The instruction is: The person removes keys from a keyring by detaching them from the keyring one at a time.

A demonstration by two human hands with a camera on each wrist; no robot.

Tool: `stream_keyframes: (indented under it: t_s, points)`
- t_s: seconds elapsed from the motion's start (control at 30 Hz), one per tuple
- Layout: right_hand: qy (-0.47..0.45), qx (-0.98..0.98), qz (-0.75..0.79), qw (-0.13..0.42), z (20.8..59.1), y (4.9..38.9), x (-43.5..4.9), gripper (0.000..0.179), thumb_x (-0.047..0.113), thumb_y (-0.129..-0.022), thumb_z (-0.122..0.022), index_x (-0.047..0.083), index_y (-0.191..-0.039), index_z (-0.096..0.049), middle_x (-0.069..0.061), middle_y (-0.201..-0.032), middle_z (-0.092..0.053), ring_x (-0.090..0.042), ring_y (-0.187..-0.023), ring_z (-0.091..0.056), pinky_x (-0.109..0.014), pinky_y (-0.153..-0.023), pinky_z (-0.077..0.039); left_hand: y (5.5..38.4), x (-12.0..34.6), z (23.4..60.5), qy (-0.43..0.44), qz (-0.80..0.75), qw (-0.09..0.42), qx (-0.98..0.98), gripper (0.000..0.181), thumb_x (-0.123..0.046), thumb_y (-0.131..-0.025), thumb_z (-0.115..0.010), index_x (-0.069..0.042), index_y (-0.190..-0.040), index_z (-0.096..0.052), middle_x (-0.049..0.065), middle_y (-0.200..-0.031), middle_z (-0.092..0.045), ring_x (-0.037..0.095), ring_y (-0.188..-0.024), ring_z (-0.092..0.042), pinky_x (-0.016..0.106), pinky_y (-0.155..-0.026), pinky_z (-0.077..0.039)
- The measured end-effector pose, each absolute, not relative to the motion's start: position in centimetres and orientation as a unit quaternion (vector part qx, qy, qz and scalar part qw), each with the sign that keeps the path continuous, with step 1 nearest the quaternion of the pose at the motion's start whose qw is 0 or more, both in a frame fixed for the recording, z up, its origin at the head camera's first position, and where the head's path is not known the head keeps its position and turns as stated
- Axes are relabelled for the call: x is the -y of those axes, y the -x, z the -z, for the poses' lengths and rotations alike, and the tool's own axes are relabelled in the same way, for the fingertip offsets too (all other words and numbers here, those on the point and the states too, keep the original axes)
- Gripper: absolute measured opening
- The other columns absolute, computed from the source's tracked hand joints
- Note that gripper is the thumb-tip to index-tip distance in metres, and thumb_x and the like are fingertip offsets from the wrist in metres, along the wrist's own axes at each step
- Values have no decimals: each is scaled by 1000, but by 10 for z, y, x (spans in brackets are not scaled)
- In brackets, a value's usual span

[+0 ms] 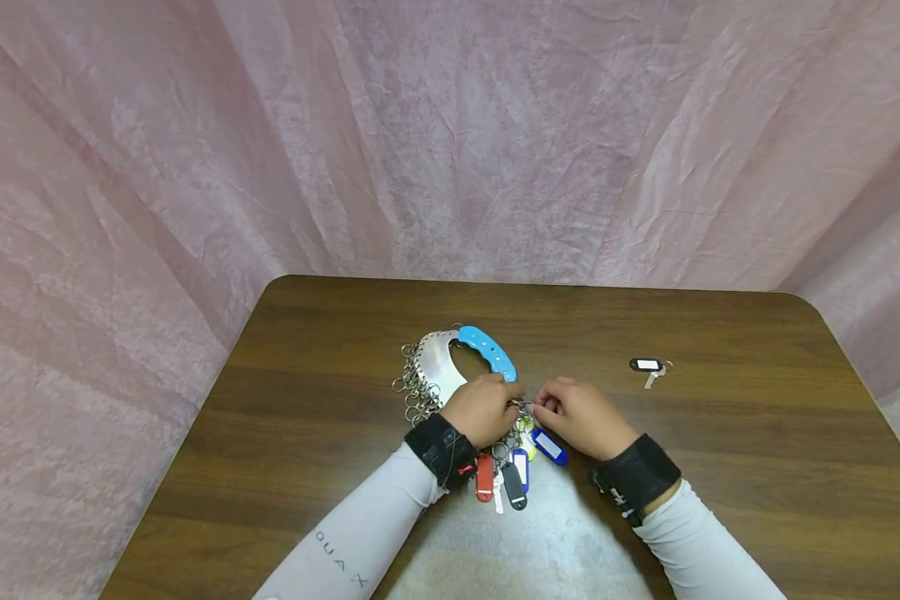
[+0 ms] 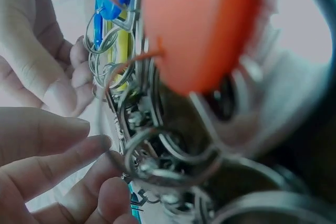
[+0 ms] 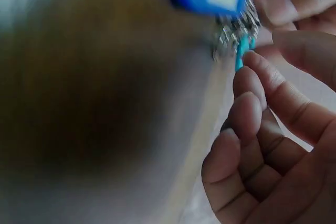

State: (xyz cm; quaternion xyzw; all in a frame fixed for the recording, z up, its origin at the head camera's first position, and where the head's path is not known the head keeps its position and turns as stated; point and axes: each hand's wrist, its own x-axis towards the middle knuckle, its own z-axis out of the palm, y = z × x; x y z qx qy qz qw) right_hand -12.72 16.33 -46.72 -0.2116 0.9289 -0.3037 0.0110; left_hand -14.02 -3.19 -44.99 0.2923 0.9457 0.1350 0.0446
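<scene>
A key holder lies on the table, a silver curved plate (image 1: 437, 367) with a light-blue handle (image 1: 487, 350) and many small metal rings along its edge. Key tags hang at its near end: red (image 1: 484, 477), black (image 1: 513, 487), yellow and blue (image 1: 550, 447), with a silver key (image 1: 498, 492) among them. My left hand (image 1: 483, 408) grips the holder near the handle's lower end, fingertips at the rings. Close beside it, my right hand (image 1: 585, 417) pinches at the blue tag's ring (image 2: 100, 43), its other fingers curled. What lies between the fingertips is partly hidden.
A black key tag (image 1: 647, 365) with a key lies apart at the right on the brown wooden table (image 1: 720, 433). A pink curtain (image 1: 495, 142) hangs behind the table's far edge. Black straps with cameras circle both wrists.
</scene>
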Motion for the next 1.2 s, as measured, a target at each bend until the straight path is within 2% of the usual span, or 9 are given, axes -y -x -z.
stream_keyframes:
  t_s: [0.33,0.5,0.67,0.97,1.07,1.2]
  points:
    - [217,-928,301,49,471,125,-161,11,16,-90,-69,16,-80,-65,8,-70,-56,-3,-65,-48,-22,-61,-41,142,31,447,-302,-124,45,-944,33,-18,-90,-67,-18,-123,-71,2,-109,-72,18,-99,-68,34,-82,-56]
    - [214,-927,302,57,470,126,-161,8,12,-91,-66,15,-83,-67,7,-73,-57,-4,-67,-49,-23,-62,-41,142,30,447,-313,-115,43,-942,27,-16,-89,-67,-16,-116,-74,2,-100,-71,18,-94,-67,34,-78,-55]
    - [210,-927,308,51,471,125,-162,7,9,-90,-66,13,-84,-66,6,-74,-58,-5,-69,-50,-23,-63,-42,141,30,446,-320,-116,43,-939,25,-15,-89,-66,-16,-113,-75,2,-97,-69,18,-91,-66,34,-75,-54]
    - [193,-929,314,30,472,126,-163,5,8,-89,-65,12,-86,-66,3,-78,-57,-6,-69,-50,-21,-62,-43,142,30,446,-317,-125,43,-939,27,-17,-91,-65,-17,-117,-74,2,-96,-69,17,-89,-66,33,-74,-54]
    - [179,-930,318,33,471,127,-163,1,10,-91,-65,10,-89,-65,3,-79,-60,-6,-69,-52,-22,-63,-44,142,30,446,-312,-134,43,-940,27,-17,-92,-65,-17,-118,-74,2,-96,-69,17,-88,-65,33,-74,-54]
    - [161,-928,335,40,470,127,-164,5,13,-92,-65,8,-93,-64,2,-80,-66,-6,-71,-58,-25,-65,-48,142,30,447,-305,-146,41,-940,26,-18,-93,-64,-17,-117,-75,3,-96,-69,16,-86,-64,33,-72,-54]
